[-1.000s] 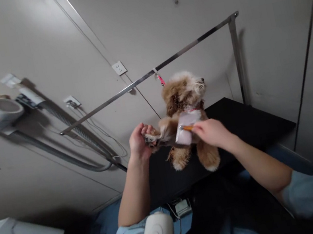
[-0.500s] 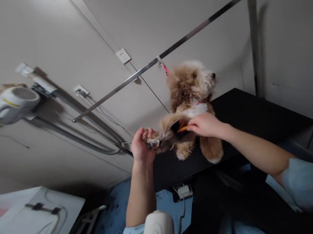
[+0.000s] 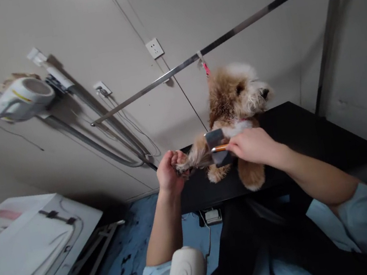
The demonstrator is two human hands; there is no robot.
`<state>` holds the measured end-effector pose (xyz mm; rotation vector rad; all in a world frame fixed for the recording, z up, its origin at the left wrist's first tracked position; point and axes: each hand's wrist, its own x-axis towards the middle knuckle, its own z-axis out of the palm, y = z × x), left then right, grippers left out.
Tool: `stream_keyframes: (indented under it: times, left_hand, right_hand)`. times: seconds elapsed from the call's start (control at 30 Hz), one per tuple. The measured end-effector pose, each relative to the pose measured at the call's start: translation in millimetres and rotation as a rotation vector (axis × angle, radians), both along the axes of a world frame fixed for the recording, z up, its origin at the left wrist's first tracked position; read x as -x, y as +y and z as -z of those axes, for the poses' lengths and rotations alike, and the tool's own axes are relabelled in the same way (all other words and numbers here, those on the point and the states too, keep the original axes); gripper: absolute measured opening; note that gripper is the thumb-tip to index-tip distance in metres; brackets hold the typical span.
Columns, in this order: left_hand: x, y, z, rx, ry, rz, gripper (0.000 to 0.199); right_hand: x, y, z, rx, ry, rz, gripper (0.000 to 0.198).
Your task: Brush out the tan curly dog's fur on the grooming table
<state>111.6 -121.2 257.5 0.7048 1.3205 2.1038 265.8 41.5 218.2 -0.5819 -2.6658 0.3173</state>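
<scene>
A small tan dog (image 3: 234, 100) stands on the black grooming table (image 3: 311, 134), clipped by a pink lead (image 3: 205, 66) to the steel bar (image 3: 254, 16) overhead. The left hand (image 3: 171, 175) is closed around the dog's outstretched front paw (image 3: 183, 165). The right hand (image 3: 252, 146) grips the orange handle of a slicker brush (image 3: 216, 146) (pad against the raised leg). A white dryer nozzle (image 3: 20, 97) hangs at the wall.
</scene>
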Motion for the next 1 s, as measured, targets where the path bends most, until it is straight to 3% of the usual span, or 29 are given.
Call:
stream_keyframes:
  times: [0.07, 0.13, 0.27, 0.3, 0.37, 0.43, 0.53, 0.6, 0.67, 0.8, 0.9, 1.0]
  left_hand:
    - [1.2, 0.0, -1.5, -0.006, 0.021, 0.009, 0.043]
    - [2.6, -0.1, -4.3, 0.007, 0.028, 0.022, 0.044]
    - [2.6, 7.6, -15.0, 0.042, 0.027, 0.059, 0.047]
    - [0.5, 12.9, -19.3, 0.050, 0.037, 0.080, 0.047]
    - [-7.0, 27.7, -30.5, 0.060, 0.077, 0.142, 0.045]
    - [-17.6, 45.9, -44.1, 0.059, 0.128, 0.215, 0.045]
    - [-33.3, 71.8, -64.8, 0.082, 0.177, 0.304, 0.046]
    - [-40.8, 84.7, -75.9, 0.120, 0.189, 0.349, 0.046]
    - [-45.4, 94.0, -83.6, 0.156, 0.192, 0.385, 0.045]
    - [-46.4, 106.5, -91.2, 0.148, 0.169, 0.410, 0.041]
    - [-42.2, 111.9, -93.1, 0.135, 0.128, 0.423, 0.040]
    - [-40.2, 112.3, -94.3, 0.123, 0.091, 0.436, 0.038]
  right_hand:
    - [3.4, -1.0, 6.6, 0.043, 0.042, -0.126, 0.036]
    - [3.9, 10.8, 17.5, 0.096, 0.032, -0.136, 0.036]
    - [-10.3, 44.0, 34.5, 0.140, -0.053, 0.293, 0.042]
    - [-12.7, 43.9, 37.5, 0.148, -0.021, 0.324, 0.041]
    - [-8.4, 28.8, 48.6, 0.179, 0.117, 0.227, 0.037]
    - [9.0, 1.2, 72.0, 0.249, 0.252, 0.079, 0.036]
    - [39.7, -35.5, 121.9, 0.572, 0.194, 0.159, 0.034]
    - [49.3, -45.0, 144.4, 0.741, 0.158, 0.191, 0.029]
    - [48.8, -41.3, 146.4, 0.798, 0.252, 0.131, 0.027]
    - [39.6, -18.8, 124.3, 0.760, 0.589, 0.063, 0.020]
    - [41.4, -21.4, 132.5, 1.009, 0.453, 0.153, 0.022]
    - [46.0, -34.8, 145.5, 1.201, 0.314, 0.114, 0.028]
